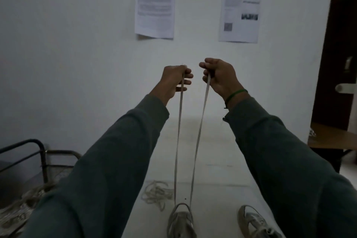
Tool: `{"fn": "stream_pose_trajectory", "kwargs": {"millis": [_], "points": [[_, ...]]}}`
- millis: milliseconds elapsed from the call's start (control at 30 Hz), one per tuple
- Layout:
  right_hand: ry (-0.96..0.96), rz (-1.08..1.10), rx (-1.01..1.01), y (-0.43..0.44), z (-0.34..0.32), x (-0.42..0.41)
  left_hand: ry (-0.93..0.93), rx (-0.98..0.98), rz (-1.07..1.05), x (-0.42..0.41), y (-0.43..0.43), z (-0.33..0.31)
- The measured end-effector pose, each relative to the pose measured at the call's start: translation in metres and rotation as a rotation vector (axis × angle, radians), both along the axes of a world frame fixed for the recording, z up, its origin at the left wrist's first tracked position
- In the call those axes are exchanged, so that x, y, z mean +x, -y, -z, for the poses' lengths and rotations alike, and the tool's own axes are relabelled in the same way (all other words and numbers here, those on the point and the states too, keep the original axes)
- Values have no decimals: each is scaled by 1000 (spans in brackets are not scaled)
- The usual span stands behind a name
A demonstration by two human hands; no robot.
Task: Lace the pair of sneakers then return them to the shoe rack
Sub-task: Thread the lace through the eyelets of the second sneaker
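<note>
Two pale sneakers stand on a white table [212, 160]. The nearer-centre sneaker [180, 222] has a flat white lace [199, 133] running up from its toe end in two taut strands. My left hand [173, 81] grips one strand and my right hand [218, 77] pinches the other, both raised high in front of the wall. The second sneaker [255, 224] lies to the right near the bottom edge. A loose lace [156, 193] sits bunched on the table left of the first sneaker.
A dark metal frame [38, 152] stands at the left with crumpled material [17, 212] below it. A wooden table [332, 137] and a dark door [340, 54] are at the right. Two paper sheets [154, 9] hang on the wall.
</note>
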State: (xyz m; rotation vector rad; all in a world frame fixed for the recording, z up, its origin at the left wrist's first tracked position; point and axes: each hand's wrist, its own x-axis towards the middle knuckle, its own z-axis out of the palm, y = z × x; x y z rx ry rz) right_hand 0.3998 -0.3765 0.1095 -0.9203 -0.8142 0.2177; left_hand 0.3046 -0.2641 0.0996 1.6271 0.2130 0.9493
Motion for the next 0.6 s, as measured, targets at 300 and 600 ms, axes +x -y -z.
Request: {"fn": "stream_pose_trajectory", "kwargs": {"millis": [300, 600], "points": [[278, 212, -229, -9, -14, -22, -4, 10, -15, -6, 13, -24], [319, 235, -322, -26, 10, -20, -62, 124, 18, -11, -1, -8]]}}
